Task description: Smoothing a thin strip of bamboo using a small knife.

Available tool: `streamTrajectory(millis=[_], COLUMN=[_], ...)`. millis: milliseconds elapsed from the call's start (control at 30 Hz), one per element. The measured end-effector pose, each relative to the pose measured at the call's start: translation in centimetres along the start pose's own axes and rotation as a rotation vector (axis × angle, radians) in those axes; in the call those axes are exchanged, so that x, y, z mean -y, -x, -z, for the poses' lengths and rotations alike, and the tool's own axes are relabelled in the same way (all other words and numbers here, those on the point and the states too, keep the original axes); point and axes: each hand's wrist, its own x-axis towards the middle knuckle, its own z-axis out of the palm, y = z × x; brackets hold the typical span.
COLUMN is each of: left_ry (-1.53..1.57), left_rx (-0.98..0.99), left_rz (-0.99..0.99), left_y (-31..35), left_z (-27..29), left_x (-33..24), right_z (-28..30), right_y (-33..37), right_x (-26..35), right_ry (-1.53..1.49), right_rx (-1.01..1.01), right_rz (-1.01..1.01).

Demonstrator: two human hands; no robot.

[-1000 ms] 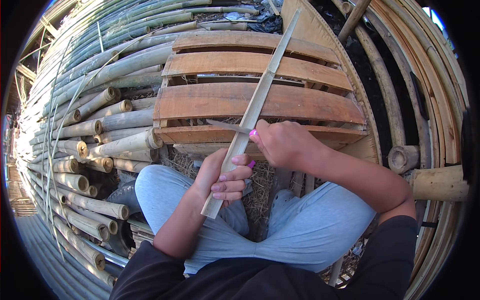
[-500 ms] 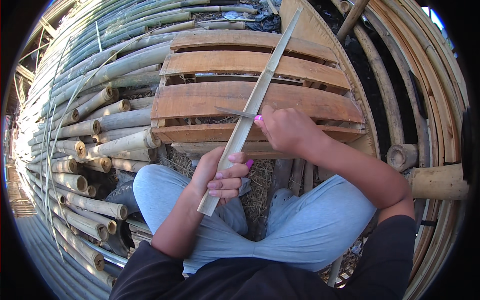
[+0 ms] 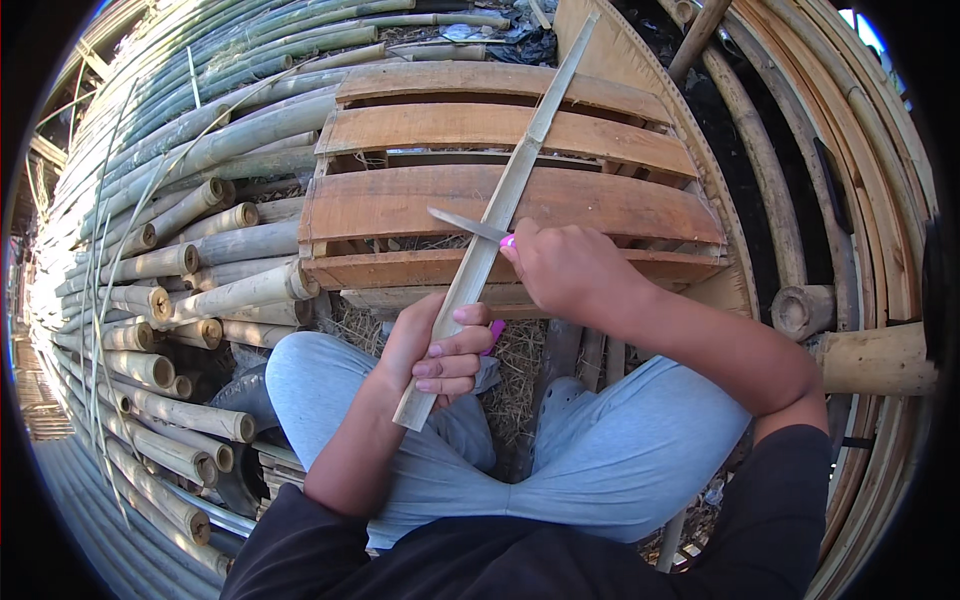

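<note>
A long split bamboo strip slants from between my knees up and to the right, over a low slatted wooden bench. My left hand is wrapped round the strip near its lower end, fingers closed. My right hand grips the pink handle of a knife, mostly hidden in the fist. The knife's blade lies across the strip's inner face and sticks out past its left edge. Another bit of pink shows behind my left fingers; what it belongs to is hidden.
Under the strip stands the wooden bench, with gaps between its planks. Bamboo poles are stacked thickly at the left, cut ends toward me. A round woven edge and long wooden strips lie at the right. Straw covers the ground ahead of me.
My right hand has slid the knife slightly down the strip, toward me, and its blade has tilted to show more of its flat. My left hand keeps its grip.
</note>
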Motion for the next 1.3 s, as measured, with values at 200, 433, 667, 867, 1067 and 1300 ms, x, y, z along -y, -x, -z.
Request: streamTrajectory(millis=[200,433,667,867,1067,1300], left_ry=[0.037,0.009,-0.055,0.018,-0.023,-0.005], left_rx=[0.010,0.014,-0.040,0.034,-0.038,-0.025], left_rz=[0.021,0.005,0.003,0.021,0.017,0.019], left_y=[0.0,-0.4,-0.2,0.0,0.2,0.1], left_z=[0.0,0.0,-0.2,0.1,-0.3,-0.2], left_x=[0.4,-0.3,0.0,0.0,-0.1,-0.2], right_z=[0.3,0.8,0.3,0.3,0.2,-0.4], right_y=[-1.2,-1.7,-0.9,-0.7,0.4,0.1], right_x=[-2.7,-2.9,-2.0,-1.6,0.6,-0.1], right_ry=[0.039,0.018,0.002,0.061,0.036,-0.018], right_rx=[-0.095,-0.101,-0.023,-0.010,0.052,0.020], right_rz=[-0.049,-0.030,-0.048,-0.118,0.027,-0.001])
